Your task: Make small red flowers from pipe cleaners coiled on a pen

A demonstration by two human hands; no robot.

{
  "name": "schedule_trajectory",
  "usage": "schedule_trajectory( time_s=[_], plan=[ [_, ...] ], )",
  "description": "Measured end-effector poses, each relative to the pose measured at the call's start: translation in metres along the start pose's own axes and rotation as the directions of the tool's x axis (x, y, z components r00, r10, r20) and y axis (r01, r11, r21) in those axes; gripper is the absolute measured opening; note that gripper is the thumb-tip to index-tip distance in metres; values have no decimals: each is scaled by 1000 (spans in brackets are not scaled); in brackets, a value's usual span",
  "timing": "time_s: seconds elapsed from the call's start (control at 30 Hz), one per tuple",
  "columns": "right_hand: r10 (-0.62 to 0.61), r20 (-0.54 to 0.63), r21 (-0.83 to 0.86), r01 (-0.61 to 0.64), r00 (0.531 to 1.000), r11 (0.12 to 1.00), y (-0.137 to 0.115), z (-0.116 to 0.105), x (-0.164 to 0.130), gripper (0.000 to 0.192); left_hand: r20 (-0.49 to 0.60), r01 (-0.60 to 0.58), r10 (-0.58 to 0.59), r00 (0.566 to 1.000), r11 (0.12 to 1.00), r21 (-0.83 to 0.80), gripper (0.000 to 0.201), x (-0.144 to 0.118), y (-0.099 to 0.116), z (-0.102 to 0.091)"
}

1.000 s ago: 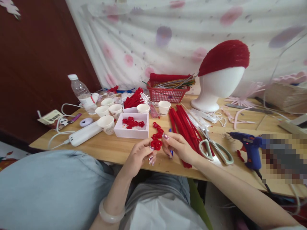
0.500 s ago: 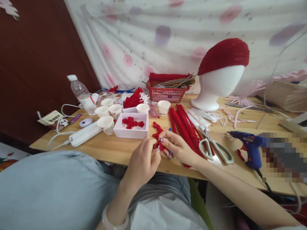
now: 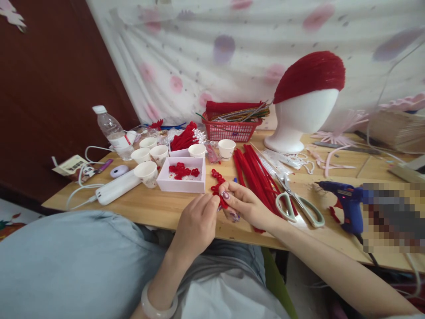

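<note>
My left hand [image 3: 196, 225] and my right hand [image 3: 247, 204] meet over the front edge of the wooden table [image 3: 152, 206]. Together they pinch a small red pipe-cleaner piece [image 3: 222, 203] between fingertips; most of it is hidden by the fingers. Just beyond it lies a short row of red pipe-cleaner curls [image 3: 216, 177]. A white box [image 3: 182, 181] with more red curls stands to the left of them. A bundle of long red pipe cleaners [image 3: 254, 175] lies right of my right hand.
Scissors [image 3: 299, 206] and a blue glue gun [image 3: 345, 201] lie at the right. Several paper cups [image 3: 146, 172], a water bottle [image 3: 113, 130] and a white power strip [image 3: 116, 187] sit at the left. A red basket [image 3: 230, 129] and a foam head with a red cap [image 3: 303, 104] stand behind.
My left hand turned over from palm-up to back-up and closed in on the red piece. My right hand stayed beside it, fingers curling tighter. The red piece is now mostly covered.
</note>
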State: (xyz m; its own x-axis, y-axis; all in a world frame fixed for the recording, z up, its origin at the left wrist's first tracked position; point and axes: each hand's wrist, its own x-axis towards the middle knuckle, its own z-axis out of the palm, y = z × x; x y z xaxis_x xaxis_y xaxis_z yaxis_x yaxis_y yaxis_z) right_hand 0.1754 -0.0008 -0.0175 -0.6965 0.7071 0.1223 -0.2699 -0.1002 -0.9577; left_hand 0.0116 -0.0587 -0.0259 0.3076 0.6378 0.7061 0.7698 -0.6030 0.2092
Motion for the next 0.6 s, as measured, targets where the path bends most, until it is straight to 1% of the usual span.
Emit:
schedule_trajectory(
  time_s=[0.03, 0.07, 0.1, 0.13, 0.2, 0.23, 0.27, 0.3, 0.33, 0.37, 0.43, 0.5, 0.53, 0.6],
  plan=[
    [-6, 23, 1, 6, 1000, 1000, -1, 0, 0, 35, 7, 39, -39, 999, 997, -63, 25, -1, 1, -1],
    [-15, 34, -8, 15, 999, 1000, -2, 1, 0, 35, 23, 108, -106, 994, 984, -144, 24, -2, 2, -3],
    [-28, 32, -26, 29, 999, 999, -3, 1, 0, 35, 48, 202, -196, 979, 948, -245, 23, -3, 4, -4],
    [-46, 16, -50, 47, 999, 998, -3, 2, -1, 35, 82, 306, -296, 952, 883, -357, 21, -4, 6, -5],
    [-90, -29, -101, 87, 995, 991, -3, 5, -1, 35, 176, 476, -461, 870, 688, -549, 15, -5, 11, -6],
    [-111, -46, -122, 105, 993, 987, -2, 6, -1, 35, 208, 518, -509, 835, 603, -607, 13, -5, 13, -6],
    [-127, -53, -139, 118, 991, 983, -2, 7, -1, 35, 219, 539, -540, 813, 553, -635, 11, -6, 14, -6],
    [-138, -52, -153, 128, 989, 980, -1, 8, -2, 35, 205, 545, -561, 802, 548, -634, 11, -5, 15, -5],
    [-146, -51, -165, 136, 988, 977, -1, 9, -2, 34, 171, 544, -573, 801, 580, -607, 11, -5, 15, -4],
    [-149, -51, -178, 138, 988, 974, 0, 9, -2, 34, 129, 534, -571, 811, 633, -560, 9, -4, 14, -4],
    [-144, -62, -235, 126, 988, 964, 1, 9, -3, 33, 59, 480, -510, 858, 756, -445, 9, -2, 12, -4],
    [-155, -78, -327, 122, 985, 937, 3, 8, -3, 32, 48, 402, -412, 910, 848, -345, 14, 1, 10, -5],
    [-168, -83, -371, 126, 982, 920, 4, 8, -4, 32, 55, 370, -372, 927, 876, -311, 16, 3, 10, -6],
    [-200, -99, -410, 143, 975, 901, 6, 7, -5, 32, 57, 346, -344, 937, 897, -276, 16, 6, 12, -6]
  ],
)
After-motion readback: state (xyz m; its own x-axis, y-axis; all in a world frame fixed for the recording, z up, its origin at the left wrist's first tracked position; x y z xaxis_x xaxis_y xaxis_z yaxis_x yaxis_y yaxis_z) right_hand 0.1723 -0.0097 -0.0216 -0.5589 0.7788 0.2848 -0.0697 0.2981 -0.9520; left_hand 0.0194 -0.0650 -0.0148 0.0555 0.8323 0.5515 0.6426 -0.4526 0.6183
